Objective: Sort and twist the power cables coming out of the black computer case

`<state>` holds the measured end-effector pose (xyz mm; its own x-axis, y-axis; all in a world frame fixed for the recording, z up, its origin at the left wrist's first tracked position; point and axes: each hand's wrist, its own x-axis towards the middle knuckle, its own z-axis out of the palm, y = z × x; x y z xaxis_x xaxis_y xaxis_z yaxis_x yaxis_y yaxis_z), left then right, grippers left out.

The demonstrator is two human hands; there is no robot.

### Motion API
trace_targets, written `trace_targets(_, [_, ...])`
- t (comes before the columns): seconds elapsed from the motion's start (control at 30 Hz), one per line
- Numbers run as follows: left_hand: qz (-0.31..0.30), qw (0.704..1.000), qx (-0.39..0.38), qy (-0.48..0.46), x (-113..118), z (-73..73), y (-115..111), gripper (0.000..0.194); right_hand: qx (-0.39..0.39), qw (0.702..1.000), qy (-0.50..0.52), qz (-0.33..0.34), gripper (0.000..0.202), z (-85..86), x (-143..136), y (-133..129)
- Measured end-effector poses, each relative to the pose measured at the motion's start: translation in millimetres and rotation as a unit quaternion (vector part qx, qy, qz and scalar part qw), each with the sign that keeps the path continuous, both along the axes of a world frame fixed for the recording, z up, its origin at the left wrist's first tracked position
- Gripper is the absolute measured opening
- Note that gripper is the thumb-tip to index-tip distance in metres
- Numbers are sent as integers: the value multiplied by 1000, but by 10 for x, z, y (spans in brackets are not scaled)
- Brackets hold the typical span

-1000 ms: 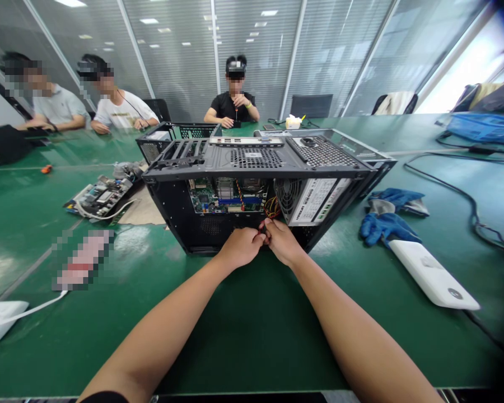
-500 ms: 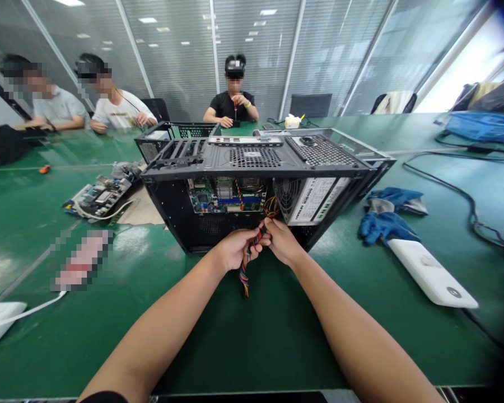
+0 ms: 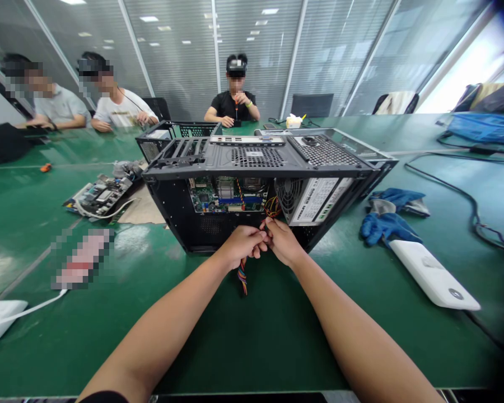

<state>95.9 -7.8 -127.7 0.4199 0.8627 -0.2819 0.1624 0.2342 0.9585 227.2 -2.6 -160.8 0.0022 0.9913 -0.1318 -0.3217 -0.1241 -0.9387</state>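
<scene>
A black computer case (image 3: 252,165) lies open toward me, with a motherboard (image 3: 229,196) and a labelled power supply (image 3: 313,201) inside. From the power supply comes a bundle of thin wires (image 3: 272,206). At the case's front opening my left hand (image 3: 247,245) and my right hand (image 3: 279,238) meet, fingers closed around the cable bundle. Its twisted multicoloured lower end (image 3: 242,280) hangs below my left hand over the table. The stretch between my fingertips is mostly hidden.
On the green table (image 3: 252,347), a loose circuit board (image 3: 103,196) and a phone (image 3: 84,258) lie left. Blue gloves (image 3: 388,221), a white device (image 3: 434,274) and black cables (image 3: 457,187) lie right. Three people sit across the table, one holding a screwdriver.
My left hand has moved slightly upward along the bundle and its fingers have turned over it, covering more of it. My right hand is almost where it was.
</scene>
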Motion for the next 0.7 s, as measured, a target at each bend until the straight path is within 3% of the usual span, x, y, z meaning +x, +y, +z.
trace_targets(0.13, [-18,992,93,89,-24,-26,15,22,13,1000,-3,-4,45,-26,-1,16])
trace_targets(0.33, [-33,953,223,200,-46,-1,3,26,24,1000,5,-7,43,-62,0,35])
trace_targets(0.7, [-47,916,303,258,-67,32,12,28,29,999,0,-20,43,-72,-11,47])
